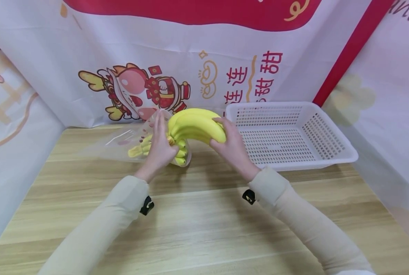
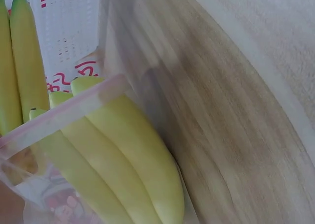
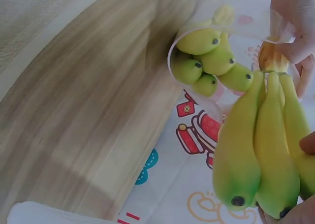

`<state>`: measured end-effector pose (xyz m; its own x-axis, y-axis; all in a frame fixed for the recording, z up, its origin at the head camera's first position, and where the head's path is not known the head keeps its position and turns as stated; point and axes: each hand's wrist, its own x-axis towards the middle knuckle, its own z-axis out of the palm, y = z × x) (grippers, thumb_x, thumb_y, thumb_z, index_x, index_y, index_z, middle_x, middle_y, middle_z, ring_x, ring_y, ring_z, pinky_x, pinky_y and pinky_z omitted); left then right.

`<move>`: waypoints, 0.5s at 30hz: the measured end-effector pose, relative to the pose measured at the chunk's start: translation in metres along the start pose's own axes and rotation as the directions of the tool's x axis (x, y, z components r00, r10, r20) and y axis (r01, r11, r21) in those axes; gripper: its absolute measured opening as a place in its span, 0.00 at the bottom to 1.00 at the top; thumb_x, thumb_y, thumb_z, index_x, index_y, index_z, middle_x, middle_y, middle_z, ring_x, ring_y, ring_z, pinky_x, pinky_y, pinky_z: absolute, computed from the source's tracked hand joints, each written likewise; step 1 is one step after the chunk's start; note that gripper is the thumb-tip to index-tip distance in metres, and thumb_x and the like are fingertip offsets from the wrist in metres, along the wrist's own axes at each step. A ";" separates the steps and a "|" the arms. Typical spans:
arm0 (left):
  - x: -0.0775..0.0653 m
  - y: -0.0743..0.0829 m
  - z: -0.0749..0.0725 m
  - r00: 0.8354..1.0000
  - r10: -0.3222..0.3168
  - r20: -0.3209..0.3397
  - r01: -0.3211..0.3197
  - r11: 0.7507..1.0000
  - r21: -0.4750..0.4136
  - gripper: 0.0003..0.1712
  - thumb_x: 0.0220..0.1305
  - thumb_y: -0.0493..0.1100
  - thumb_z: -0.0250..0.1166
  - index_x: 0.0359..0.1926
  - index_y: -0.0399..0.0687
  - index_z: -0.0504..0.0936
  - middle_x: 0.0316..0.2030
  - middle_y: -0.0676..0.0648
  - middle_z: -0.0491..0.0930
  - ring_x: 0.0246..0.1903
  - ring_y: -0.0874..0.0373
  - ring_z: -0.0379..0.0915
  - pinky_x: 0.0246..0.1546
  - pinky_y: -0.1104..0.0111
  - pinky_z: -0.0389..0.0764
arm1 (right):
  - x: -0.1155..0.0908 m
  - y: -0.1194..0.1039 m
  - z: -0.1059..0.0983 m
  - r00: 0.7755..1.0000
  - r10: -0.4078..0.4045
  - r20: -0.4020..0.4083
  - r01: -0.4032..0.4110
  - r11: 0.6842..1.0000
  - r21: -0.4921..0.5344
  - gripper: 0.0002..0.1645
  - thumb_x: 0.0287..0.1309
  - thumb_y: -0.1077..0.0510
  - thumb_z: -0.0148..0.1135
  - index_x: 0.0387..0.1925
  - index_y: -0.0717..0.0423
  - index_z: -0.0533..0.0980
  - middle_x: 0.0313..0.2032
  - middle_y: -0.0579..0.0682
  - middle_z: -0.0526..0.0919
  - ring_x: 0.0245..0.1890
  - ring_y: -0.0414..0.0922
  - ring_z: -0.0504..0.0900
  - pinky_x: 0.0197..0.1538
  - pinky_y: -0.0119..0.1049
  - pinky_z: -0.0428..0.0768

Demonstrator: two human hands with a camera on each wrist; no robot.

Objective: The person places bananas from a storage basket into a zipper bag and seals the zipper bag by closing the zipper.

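My right hand [image 1: 231, 144] grips a bunch of yellow bananas [image 1: 199, 124] near the green tips, thumb on the near side. The bunch's brown stem [image 3: 271, 56] points left, at the mouth of a clear plastic bag [image 1: 113, 143]. My left hand [image 1: 160, 145] holds the bag's rim, its thumb beside that stem. Inside the bag lies another bunch of bananas [image 2: 123, 155], dark tips facing the opening. In the left wrist view the bag's pinkish edge [image 2: 81, 106] crosses in front of these bananas.
A white perforated plastic basket [image 1: 341, 151] stands on the wooden table [image 1: 197, 229] at the right, just beyond my right hand. Behind the table hangs a white printed cloth [image 1: 149, 42] with red and cartoon designs, and more cloth closes off both sides.
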<state>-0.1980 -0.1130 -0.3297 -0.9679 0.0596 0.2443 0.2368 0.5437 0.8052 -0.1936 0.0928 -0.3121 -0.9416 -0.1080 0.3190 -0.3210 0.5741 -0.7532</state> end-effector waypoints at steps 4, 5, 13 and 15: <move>0.001 -0.001 -0.001 1.000 0.009 -0.006 -0.009 1.000 -0.021 0.64 0.41 0.25 0.58 0.75 0.48 0.31 0.76 0.53 0.24 0.76 0.50 0.24 0.74 0.46 0.42 | -0.003 -0.001 0.002 0.999 -0.040 0.004 0.040 0.999 0.034 0.35 0.44 0.64 0.63 0.59 0.55 0.70 0.64 0.59 0.66 0.57 0.53 0.69 0.59 0.50 0.71; 0.001 -0.001 -0.001 1.000 0.012 -0.005 -0.012 1.000 -0.026 0.64 0.41 0.25 0.57 0.75 0.49 0.31 0.76 0.53 0.23 0.76 0.51 0.24 0.74 0.46 0.42 | -0.004 -0.002 0.003 0.999 -0.050 0.012 0.049 0.998 0.045 0.35 0.44 0.64 0.64 0.59 0.55 0.70 0.64 0.60 0.64 0.57 0.54 0.69 0.59 0.50 0.72; 0.001 -0.002 -0.001 1.000 -0.002 0.000 0.002 0.999 -0.050 0.64 0.43 0.23 0.54 0.75 0.53 0.30 0.75 0.56 0.22 0.76 0.53 0.23 0.74 0.47 0.44 | -0.007 -0.005 0.013 0.990 -0.120 0.068 0.118 0.992 0.032 0.38 0.46 0.64 0.68 0.61 0.61 0.66 0.67 0.63 0.59 0.65 0.56 0.64 0.66 0.50 0.68; 0.001 -0.002 -0.002 1.000 0.002 -0.002 -0.002 0.998 -0.060 0.63 0.43 0.22 0.54 0.75 0.53 0.30 0.75 0.57 0.22 0.76 0.54 0.22 0.74 0.47 0.44 | -0.007 -0.004 0.014 0.992 -0.113 0.062 0.112 0.993 0.028 0.44 0.46 0.62 0.69 0.65 0.63 0.62 0.66 0.63 0.60 0.65 0.55 0.63 0.68 0.49 0.67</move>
<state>-0.1991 -0.1158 -0.3302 -0.9672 0.0594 0.2471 0.2437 0.4922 0.8357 -0.1874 0.0799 -0.3196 -0.9037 -0.2228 0.3657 -0.4269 0.5359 -0.7284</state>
